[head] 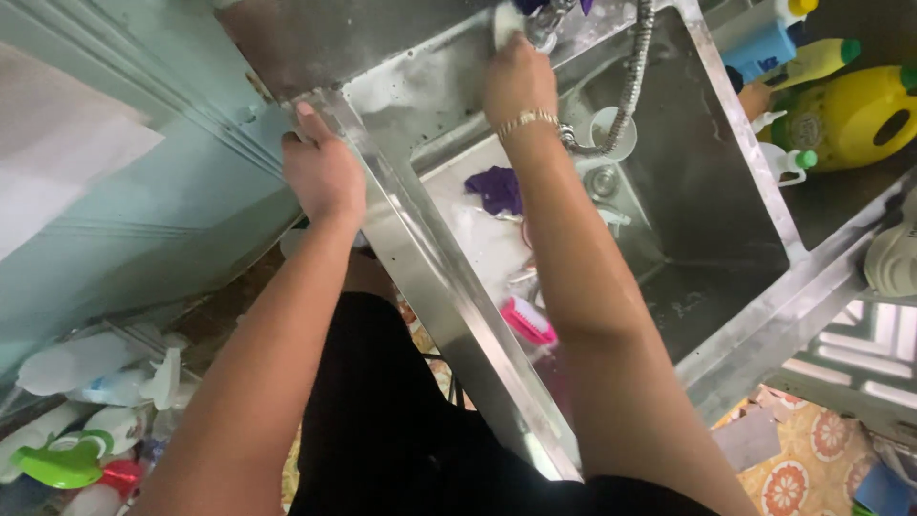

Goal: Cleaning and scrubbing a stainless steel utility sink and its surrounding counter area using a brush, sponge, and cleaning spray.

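Steel sink [449, 287] rim under left hand [323, 172]; right hand [516, 81] fingers press a sponge [506, 21].

Single view only, from a camera worn on the person's head. It looks steeply down past the chest and along both forearms, so the arms run from the bottom edge up toward the top of the frame. The frame is tilted: the stainless sink [726, 182] lies diagonally, its front rim [449, 296] running from upper left to lower centre. Range is close; the left hand [323, 172] and right hand [518, 81] sit in the upper half at arm's length. The faucet at the top edge is cut off. At the margins the floor shows at lower left and lower right. No second view, so no shared area to record.
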